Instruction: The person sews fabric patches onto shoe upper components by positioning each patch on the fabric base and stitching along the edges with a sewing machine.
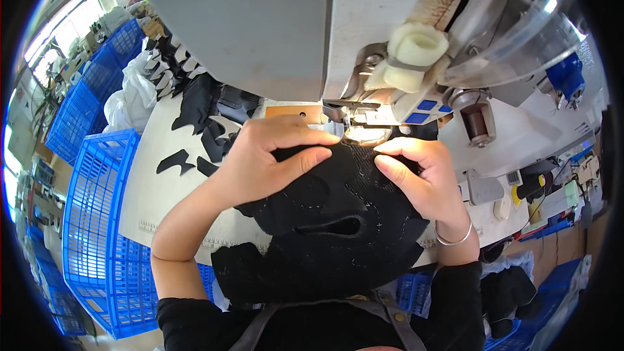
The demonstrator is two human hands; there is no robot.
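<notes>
A black fabric piece (312, 257) with a long slit-like opening and pale chalk-like marks lies over the table edge toward my body. Its far edge reaches the lit needle area (367, 131) of a sewing machine (260, 26). To the left of the needle, my left hand (257, 159) pinches the fabric between thumb and forefinger, its other fingers curled out of sight. On the other side, my right hand (422, 172) grips the same piece with thumb and forefinger close to the needle. The stitching point itself is blurred by glare.
Black cut pieces (195, 104) are heaped at the table's left. A blue plastic crate (97, 234) stands beside the table, with a white bag (133, 91) behind it. A brown thread bobbin (474, 120) and a clear shield (513, 45) sit at the machine's right.
</notes>
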